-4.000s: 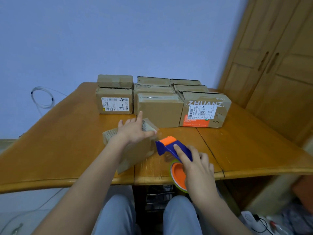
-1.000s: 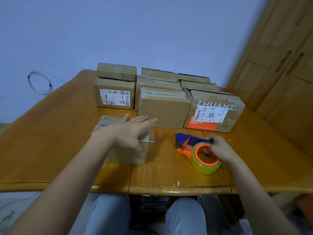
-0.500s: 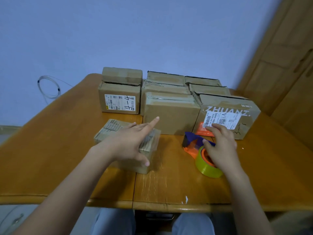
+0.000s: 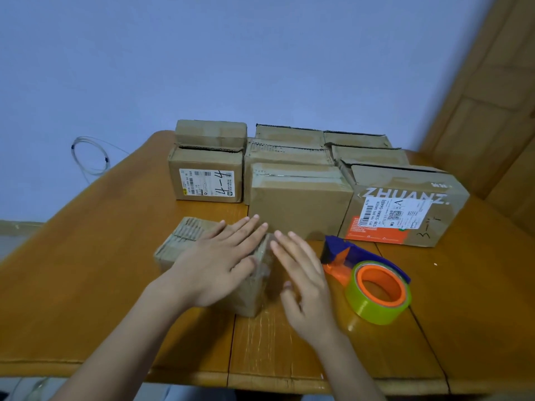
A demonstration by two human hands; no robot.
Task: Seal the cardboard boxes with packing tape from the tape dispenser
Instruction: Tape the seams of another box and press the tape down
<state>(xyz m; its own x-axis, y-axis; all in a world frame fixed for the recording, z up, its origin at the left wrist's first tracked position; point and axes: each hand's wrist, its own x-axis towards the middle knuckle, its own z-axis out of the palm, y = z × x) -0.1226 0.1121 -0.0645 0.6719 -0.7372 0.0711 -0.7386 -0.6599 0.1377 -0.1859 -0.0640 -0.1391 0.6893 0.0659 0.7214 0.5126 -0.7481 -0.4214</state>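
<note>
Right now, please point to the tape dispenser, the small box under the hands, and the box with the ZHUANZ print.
tape dispenser [image 4: 376,287], head view, orange hub of roll.
small box [image 4: 185,241], head view, top left part.
ZHUANZ box [image 4: 405,209], head view, front face.

I read this as a room in a home, used for packing parcels. I see a wooden table [image 4: 86,285] of varnished planks against a plain pale blue wall [image 4: 260,53], and a wooden panelled wardrobe or door [image 4: 492,111] at the right. A loose coil of thin cable [image 4: 89,156] hangs by the wall on the left. Small cardboard boxes [image 4: 298,180] with shipping labels are clustered at the back of the table, and a tape dispenser [image 4: 373,282] lies near them, so it looks like household parcel work, not a warehouse.
</note>
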